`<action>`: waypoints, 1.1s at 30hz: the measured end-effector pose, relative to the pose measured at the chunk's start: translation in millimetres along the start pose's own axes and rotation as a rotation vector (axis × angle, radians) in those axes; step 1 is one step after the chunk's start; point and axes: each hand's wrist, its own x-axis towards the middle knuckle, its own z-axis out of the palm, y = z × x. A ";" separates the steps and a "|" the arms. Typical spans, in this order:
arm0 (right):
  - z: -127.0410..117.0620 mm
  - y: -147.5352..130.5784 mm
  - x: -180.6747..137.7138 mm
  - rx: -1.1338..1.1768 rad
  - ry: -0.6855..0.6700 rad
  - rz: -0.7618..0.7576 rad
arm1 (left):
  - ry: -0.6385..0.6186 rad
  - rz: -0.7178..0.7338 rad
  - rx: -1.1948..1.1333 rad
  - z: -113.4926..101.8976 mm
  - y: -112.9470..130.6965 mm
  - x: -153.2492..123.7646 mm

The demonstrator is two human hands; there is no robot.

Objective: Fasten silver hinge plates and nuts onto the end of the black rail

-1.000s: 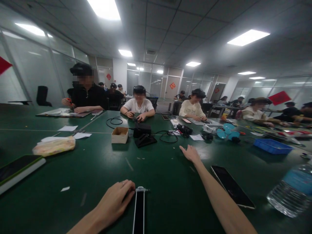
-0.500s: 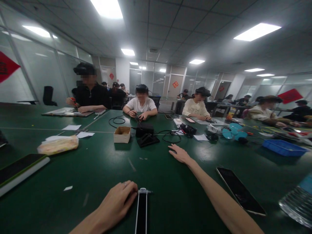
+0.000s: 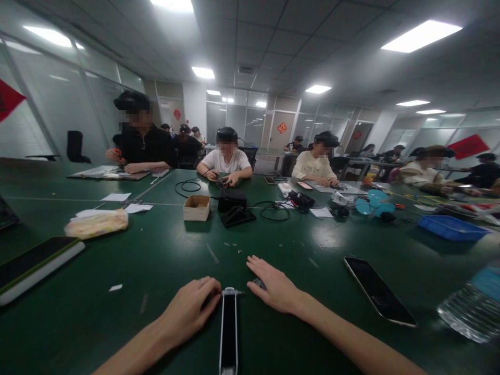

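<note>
A long, narrow black bar with a white frame (image 3: 229,330) lies lengthwise in front of me on the green table. A short, thin piece sticks out to the right at its far end. My left hand (image 3: 191,304) rests beside that end, closed, with curled fingertips gripping its left edge. To the right, my right hand (image 3: 275,284) is open, palm down, fingers stretched out over the table and apart from the bar. A small grey piece (image 3: 258,283) shows between its thumb and fingers; most of it is hidden. A tiny ring-like part (image 3: 239,251) lies beyond both hands.
A phone (image 3: 378,291) and a water bottle (image 3: 471,307) stand to the right, near a blue tray (image 3: 453,228). Farther off are a small cardboard box (image 3: 196,209), a black box (image 3: 232,200) and cables. People sit working across the table (image 3: 164,260).
My right hand has drawn back toward me and leftward, and a small grey piece now shows under it. My left hand stays at the bar's end. The view has tilted slightly down.
</note>
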 end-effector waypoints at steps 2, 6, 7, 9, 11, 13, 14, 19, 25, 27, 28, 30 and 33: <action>-1.0 -1.3 -0.3 0.012 0.016 -0.012 | -0.004 -0.003 0.009 -0.6 0.7 0.2; -6.2 2.8 11.5 -0.016 0.073 -0.057 | -0.007 -0.004 0.022 -2.3 3.2 -0.3; -7.8 3.6 16.7 -0.038 0.080 -0.066 | -0.004 -0.001 0.022 -2.6 3.8 -0.5; -11.1 3.8 28.6 -0.083 0.064 -0.084 | 0.005 0.005 0.020 -2.6 4.4 -1.0; -14.6 2.0 40.6 -0.117 0.011 -0.096 | 0.017 0.009 0.021 -2.2 4.3 -1.5; -18.4 -1.4 50.6 -0.157 -0.033 -0.102 | 0.022 0.013 0.024 -1.7 3.9 -2.1; -20.5 -3.3 54.5 -0.188 -0.036 -0.105 | 0.022 0.013 0.027 -1.7 3.6 -2.5; -30.2 -6.3 62.6 -0.316 0.015 -0.089 | 0.009 0.005 0.041 -2.9 3.4 -4.9; -38.9 13.5 66.1 -0.342 -0.003 0.063 | 0.005 0.007 0.030 -2.9 2.7 -5.1; -40.4 19.8 68.9 -0.340 -0.016 0.105 | 0.005 0.004 0.024 -2.5 2.4 -4.8; -40.7 21.8 70.3 -0.342 -0.020 0.122 | 0.006 0.003 0.021 -2.4 2.3 -4.7; -40.5 23.0 72.3 -0.356 -0.018 0.150 | 0.003 0.001 0.019 -2.7 2.6 -4.6; -38.7 19.6 72.4 -0.393 0.009 0.172 | -0.005 0.000 0.025 -3.9 3.7 -4.6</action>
